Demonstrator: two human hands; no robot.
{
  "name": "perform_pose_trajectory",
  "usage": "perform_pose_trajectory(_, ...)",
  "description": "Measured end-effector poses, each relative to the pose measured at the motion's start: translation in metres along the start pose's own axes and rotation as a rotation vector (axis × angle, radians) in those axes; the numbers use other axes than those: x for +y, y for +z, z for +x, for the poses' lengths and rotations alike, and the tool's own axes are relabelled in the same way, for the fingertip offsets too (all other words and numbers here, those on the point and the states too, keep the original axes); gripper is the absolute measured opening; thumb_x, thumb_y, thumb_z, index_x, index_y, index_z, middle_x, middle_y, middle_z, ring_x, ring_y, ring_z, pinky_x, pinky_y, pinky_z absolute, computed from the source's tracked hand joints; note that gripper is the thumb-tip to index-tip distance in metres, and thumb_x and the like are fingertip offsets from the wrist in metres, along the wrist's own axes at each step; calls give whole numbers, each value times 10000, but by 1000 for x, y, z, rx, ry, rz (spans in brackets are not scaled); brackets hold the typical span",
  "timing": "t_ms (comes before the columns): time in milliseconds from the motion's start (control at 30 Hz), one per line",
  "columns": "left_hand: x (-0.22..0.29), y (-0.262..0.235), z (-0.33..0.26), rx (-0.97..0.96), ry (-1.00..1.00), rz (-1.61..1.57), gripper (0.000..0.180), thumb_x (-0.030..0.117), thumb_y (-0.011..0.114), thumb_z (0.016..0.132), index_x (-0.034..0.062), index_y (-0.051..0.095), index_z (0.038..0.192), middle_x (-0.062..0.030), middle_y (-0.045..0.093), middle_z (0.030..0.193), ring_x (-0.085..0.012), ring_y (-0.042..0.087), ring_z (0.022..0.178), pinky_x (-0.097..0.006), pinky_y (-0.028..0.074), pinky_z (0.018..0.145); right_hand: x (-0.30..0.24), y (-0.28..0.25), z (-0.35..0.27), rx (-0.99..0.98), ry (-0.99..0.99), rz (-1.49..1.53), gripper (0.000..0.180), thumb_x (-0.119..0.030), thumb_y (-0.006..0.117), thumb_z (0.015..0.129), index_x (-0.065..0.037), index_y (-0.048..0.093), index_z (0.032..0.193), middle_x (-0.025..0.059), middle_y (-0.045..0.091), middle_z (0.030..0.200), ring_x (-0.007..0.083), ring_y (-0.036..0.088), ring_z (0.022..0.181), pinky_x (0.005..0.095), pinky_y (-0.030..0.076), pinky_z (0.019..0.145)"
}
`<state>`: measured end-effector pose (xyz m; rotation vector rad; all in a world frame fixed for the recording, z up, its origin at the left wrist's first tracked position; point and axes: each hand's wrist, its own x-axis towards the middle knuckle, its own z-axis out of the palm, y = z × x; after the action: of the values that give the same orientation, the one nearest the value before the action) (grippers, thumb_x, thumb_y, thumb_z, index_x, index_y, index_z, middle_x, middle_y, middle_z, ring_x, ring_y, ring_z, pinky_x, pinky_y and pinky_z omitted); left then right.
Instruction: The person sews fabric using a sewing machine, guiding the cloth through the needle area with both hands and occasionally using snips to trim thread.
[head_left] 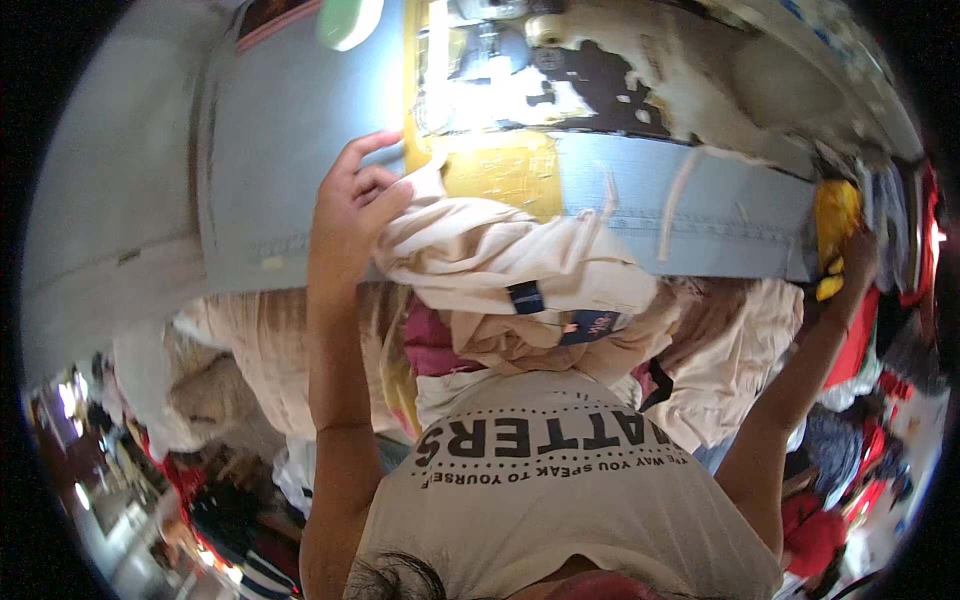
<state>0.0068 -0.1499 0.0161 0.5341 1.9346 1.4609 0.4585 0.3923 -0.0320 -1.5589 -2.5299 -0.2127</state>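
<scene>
Cream cloth, a garment with a dark label, lies bunched over the near edge of the worktable and hangs toward my lap. My left hand is at the cloth's upper left end, the thumb touching its edge. Its index finger stretches out over the tabletop, apart from the other fingers, which are bent. Far to the right, my right hand reaches to the table's end against a crumpled yellow thing. Its fingers are small and partly hidden there, so its grip does not show.
The pale blue worktable carries yellow tape and a brightly lit sewing machine bed. A green-and-white object stands at the far left. More cream fabric hangs along the near edge. Loose white strips lie on the right.
</scene>
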Motion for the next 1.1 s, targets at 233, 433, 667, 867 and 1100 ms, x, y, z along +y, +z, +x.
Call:
perform_pose_trajectory(233, -4, 5, -16, 147, -10, -87, 398, 23, 580, 745, 2, 478, 1130, -7, 557, 679, -34, 495, 618, -160, 395, 588, -195, -72, -99, 120, 73, 886, 272, -138, 534, 858, -22, 481, 1099, 102, 570, 951, 153, 552, 839, 278, 449, 716)
perform_pose_trajectory(433, -1, 12, -18, 184, 47, -57, 402, 13, 575, 744, 11, 479, 1134, -24, 575, 675, -39, 502, 600, -165, 402, 577, -401, -113, -159, -543, -603, 887, 139, -133, 496, 861, -5, 517, 911, 130, 593, 758, 247, 593, 703, 316, 451, 616)
perform_pose_trajectory(667, -2, 13, -16, 185, 65, -63, 412, 20, 583, 741, 14, 470, 1138, -47, 601, 699, -47, 533, 622, -167, 414, 587, -468, -88, -167, -378, -861, 680, 239, -244, 548, 817, -7, 528, 833, 169, 590, 703, 338, 592, 659, 410, 471, 584)
perform_pose_trajectory(867, -4, 11, -18, 176, 69, -48, 413, 24, 587, 743, 13, 470, 1139, -49, 603, 702, -45, 533, 619, -165, 414, 582, -475, -87, -173, -380, -892, 619, 243, -247, 536, 828, -5, 545, 852, 174, 577, 747, 345, 561, 677, 413, 435, 587)
perform_pose_trajectory(1100, -2, 13, -18, 163, 70, -75, 418, 4, 591, 742, 16, 472, 1142, -47, 607, 710, -33, 518, 609, -158, 403, 571, -474, -89, -174, -369, -916, 629, 242, -257, 518, 843, -16, 546, 842, 168, 581, 716, 346, 565, 633, 413, 440, 553)
